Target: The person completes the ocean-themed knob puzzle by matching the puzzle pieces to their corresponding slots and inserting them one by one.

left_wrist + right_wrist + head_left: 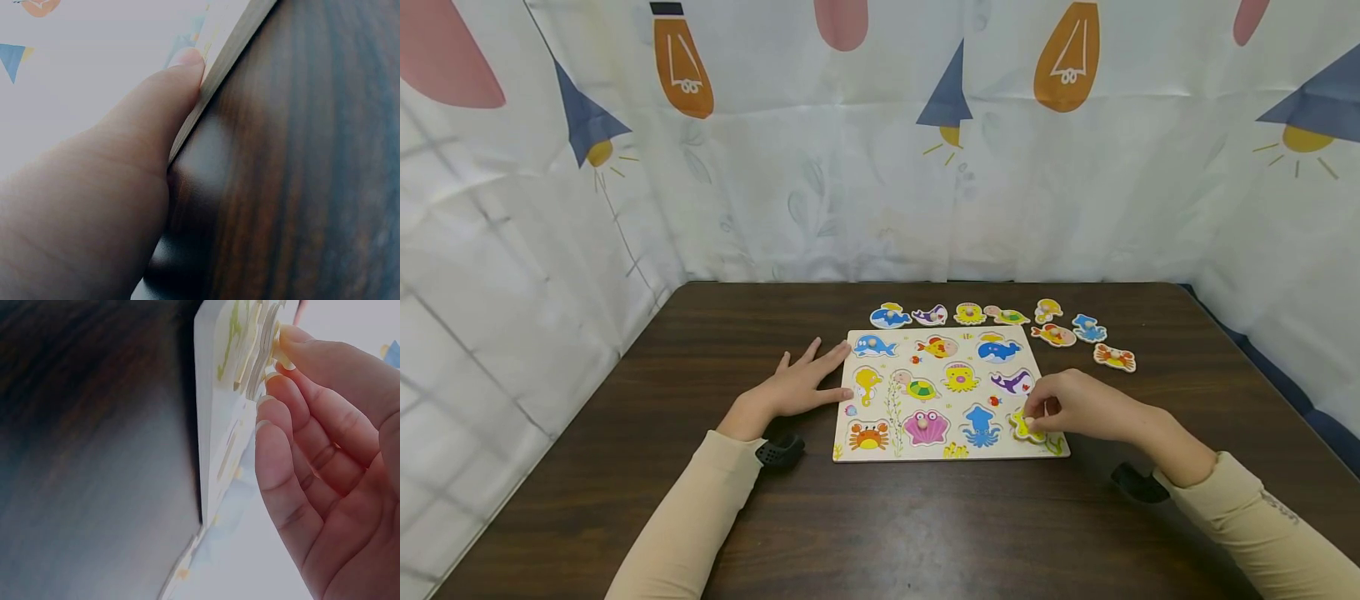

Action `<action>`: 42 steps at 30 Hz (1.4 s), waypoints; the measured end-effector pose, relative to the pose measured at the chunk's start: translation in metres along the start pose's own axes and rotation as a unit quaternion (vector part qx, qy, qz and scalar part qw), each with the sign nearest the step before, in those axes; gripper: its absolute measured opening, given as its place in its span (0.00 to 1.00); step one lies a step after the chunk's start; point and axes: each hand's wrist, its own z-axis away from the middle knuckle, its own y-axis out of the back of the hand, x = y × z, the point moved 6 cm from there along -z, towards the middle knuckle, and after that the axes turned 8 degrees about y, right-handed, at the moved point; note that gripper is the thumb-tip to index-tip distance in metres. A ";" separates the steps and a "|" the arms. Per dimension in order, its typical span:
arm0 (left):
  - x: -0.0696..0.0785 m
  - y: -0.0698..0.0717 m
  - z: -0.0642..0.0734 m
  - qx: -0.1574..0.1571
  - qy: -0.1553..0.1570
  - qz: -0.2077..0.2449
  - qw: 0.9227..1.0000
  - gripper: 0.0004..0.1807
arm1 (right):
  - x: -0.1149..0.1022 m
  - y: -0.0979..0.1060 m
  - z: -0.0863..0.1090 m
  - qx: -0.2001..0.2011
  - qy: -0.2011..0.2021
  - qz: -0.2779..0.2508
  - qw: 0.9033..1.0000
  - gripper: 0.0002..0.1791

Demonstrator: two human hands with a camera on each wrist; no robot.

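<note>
A wooden peg puzzle board (925, 453) printed with sea animals lies on the table. My left hand (797, 385) rests at its left edge with spread, straight fingers, and in the left wrist view the thumb (150, 103) lies on the board's rim. Over the lower right corner, my right hand (1090, 407) pinches the small knob of a yellow puzzle piece (1019, 427) between thumb and fingertips. The right wrist view shows that piece (265, 353) edge-on, right at the board's surface, slightly tilted there. Its printed animal is partly hidden by the fingers.
Along the far side lie loose knobbed pieces: a blue whale (891, 317), a purple whale (931, 316), a yellow octopus (970, 315) and a turtle (1009, 317). Farther right are a fish (1054, 335), a blue squid (1090, 329) and a crab (1115, 358). A patterned curtain (850, 200) hangs behind the table.
</note>
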 end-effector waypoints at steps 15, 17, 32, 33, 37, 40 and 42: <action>0.000 0.000 0.000 0.002 0.001 -0.001 1.000 0.51 | 0.002 -0.005 -0.003 -0.005 0.009 0.001 1.000 0.03; 0.001 0.000 0.000 0.002 0.000 0.000 1.000 0.51 | 0.002 -0.005 -0.003 -0.005 0.009 0.003 1.000 0.03; 0.001 0.000 0.000 0.003 -0.004 0.007 1.000 0.51 | 0.003 -0.005 -0.005 -0.010 -0.001 0.005 1.000 0.03; 0.001 0.000 0.000 0.003 -0.004 0.007 1.000 0.51 | 0.003 -0.005 -0.006 -0.011 0.000 0.005 1.000 0.03; -0.001 -0.002 -0.001 0.003 -0.004 0.006 1.000 0.51 | 0.003 -0.007 -0.006 -0.015 -0.001 0.005 1.000 0.03; -0.002 -0.002 -0.001 0.004 -0.003 0.004 1.000 0.51 | 0.004 -0.008 -0.006 -0.015 -0.001 0.004 1.000 0.03; -0.002 -0.002 -0.001 0.004 -0.004 0.003 1.000 0.51 | 0.004 -0.008 -0.006 -0.014 0.000 0.003 1.000 0.03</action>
